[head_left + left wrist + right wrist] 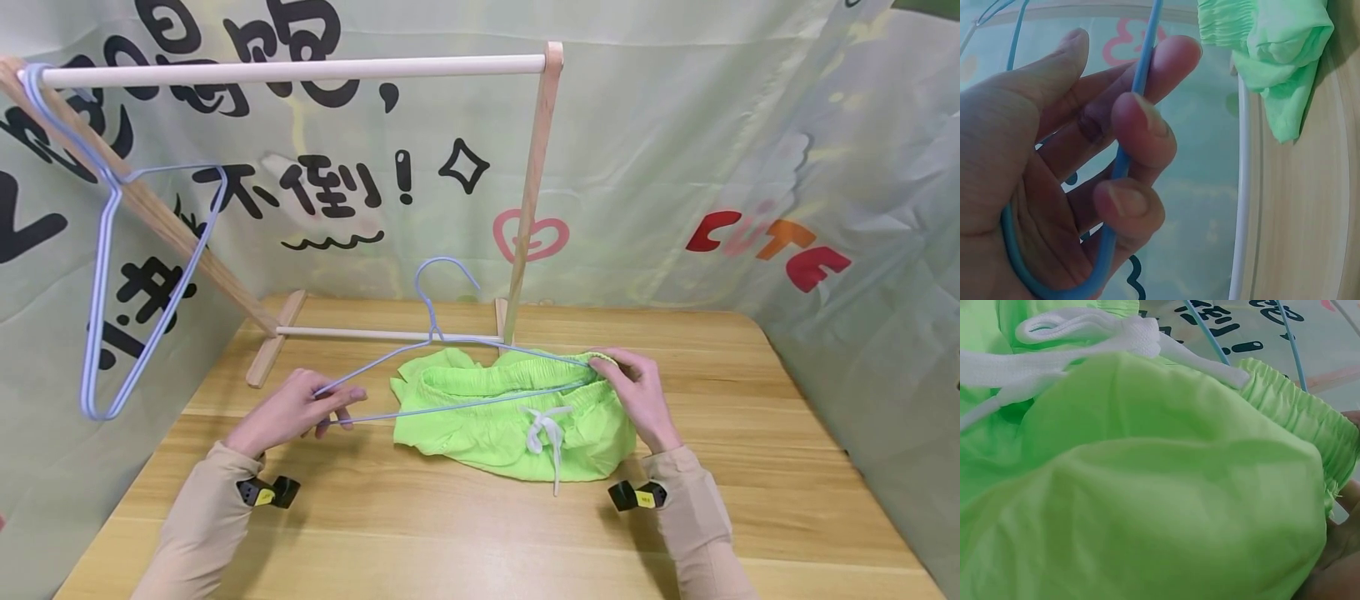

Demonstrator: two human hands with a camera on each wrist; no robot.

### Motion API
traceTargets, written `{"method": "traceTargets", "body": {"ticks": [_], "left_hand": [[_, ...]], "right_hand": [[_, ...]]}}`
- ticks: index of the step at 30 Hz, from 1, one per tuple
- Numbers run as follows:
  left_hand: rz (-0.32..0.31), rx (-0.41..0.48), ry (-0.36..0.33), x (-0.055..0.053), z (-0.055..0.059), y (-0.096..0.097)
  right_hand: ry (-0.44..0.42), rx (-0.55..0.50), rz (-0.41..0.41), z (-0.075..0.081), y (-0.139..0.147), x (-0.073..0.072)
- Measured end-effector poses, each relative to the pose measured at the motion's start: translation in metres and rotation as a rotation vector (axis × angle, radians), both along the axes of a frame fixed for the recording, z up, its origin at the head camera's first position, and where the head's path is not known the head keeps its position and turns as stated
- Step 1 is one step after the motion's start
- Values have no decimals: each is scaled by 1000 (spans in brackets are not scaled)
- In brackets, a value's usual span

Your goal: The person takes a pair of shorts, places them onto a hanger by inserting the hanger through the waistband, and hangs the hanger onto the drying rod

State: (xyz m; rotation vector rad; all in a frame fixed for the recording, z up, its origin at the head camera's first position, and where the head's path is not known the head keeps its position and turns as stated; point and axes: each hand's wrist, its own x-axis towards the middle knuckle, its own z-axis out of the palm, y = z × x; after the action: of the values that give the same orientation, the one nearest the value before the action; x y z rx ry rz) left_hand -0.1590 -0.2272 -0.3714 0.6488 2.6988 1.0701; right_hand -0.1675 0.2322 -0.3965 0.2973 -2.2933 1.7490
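Observation:
A pair of bright green shorts [480,437] with a gathered waistband and a white drawstring bow [545,429] lies on the table. A blue wire hanger [382,358] slants over it, hook upward, its right end inside the waistband. My left hand [300,406] holds the hanger's left end; in the left wrist view the fingers curl round the blue wire [1124,159]. With my right hand [637,392] I pinch the right side of the waistband by the hanger's end. The right wrist view is mostly filled by green cloth [1166,506], with only part of that hand showing at the edge.
Behind the shorts stands a wooden rack with a white top rail [300,72] and a right post [534,192]. More blue hangers [101,275] hang at its left end. A printed cloth backdrop [637,125] surrounds the wooden table [450,542].

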Motion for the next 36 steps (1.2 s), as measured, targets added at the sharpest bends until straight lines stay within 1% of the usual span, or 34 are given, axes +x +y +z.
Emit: {"method": "traceTargets", "body": {"ticks": [9, 12, 18, 22, 26, 30, 33, 36], "left_hand": [[16, -19, 2, 1, 1, 1], [14, -21, 13, 2, 2, 1], [28, -39, 46, 3, 3, 1], [33, -43, 52, 3, 2, 2], [36, -40, 44, 2, 1, 4], [45, -60, 53, 1, 2, 8], [45, -77, 64, 0, 3, 11], [46, -74, 70, -1, 3, 15]], "right_hand": [[27, -41, -33, 1, -2, 1], [36, -46, -52, 1, -2, 1], [42, -71, -87, 1, -3, 0], [38, -63, -69, 1, -2, 0], [22, -33, -29, 3, -2, 1], [12, -15, -1, 4, -3, 3], [21, 0, 6, 6, -4, 5], [33, 10, 7, 9, -6, 7]]}}
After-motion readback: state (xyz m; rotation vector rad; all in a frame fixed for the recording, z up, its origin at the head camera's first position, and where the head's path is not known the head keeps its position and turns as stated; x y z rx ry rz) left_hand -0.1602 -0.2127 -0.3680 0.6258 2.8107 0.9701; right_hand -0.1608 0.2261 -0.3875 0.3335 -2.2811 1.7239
